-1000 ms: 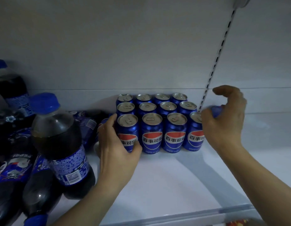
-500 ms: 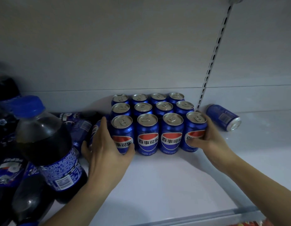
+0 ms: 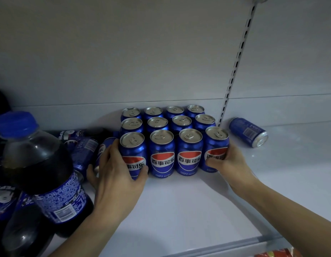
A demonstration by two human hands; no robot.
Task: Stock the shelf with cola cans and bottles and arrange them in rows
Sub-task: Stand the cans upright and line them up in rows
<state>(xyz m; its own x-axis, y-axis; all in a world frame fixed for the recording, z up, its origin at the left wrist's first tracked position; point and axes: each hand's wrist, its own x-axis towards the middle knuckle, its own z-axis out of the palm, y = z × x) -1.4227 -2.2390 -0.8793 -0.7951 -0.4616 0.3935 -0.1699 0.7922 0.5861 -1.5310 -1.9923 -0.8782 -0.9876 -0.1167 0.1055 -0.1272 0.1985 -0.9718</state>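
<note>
- Blue cola cans (image 3: 170, 138) stand upright on the white shelf (image 3: 179, 210) in a block, four across and three deep, tight against the back wall.
- Left hand (image 3: 118, 175): wrapped around the front-left can (image 3: 132, 151), thumb across its label, fingers behind its left side. Closed in a grip on that can.
- Right hand (image 3: 228, 161): cupped around the front-right can (image 3: 215, 145), fingers over the label, palm on its right side. Gripping it.
- Between the two hands: the two middle front cans, labels facing out, touching their neighbours.
- Right of the right hand, apart from the block: one loose can (image 3: 248, 131) lying on its side near the slotted upright (image 3: 233, 76).
- Left of the left hand: more cans lying down (image 3: 85, 151), and dark cola bottles (image 3: 40, 164) with blue caps, some upright, some tipped; count unclear.
</note>
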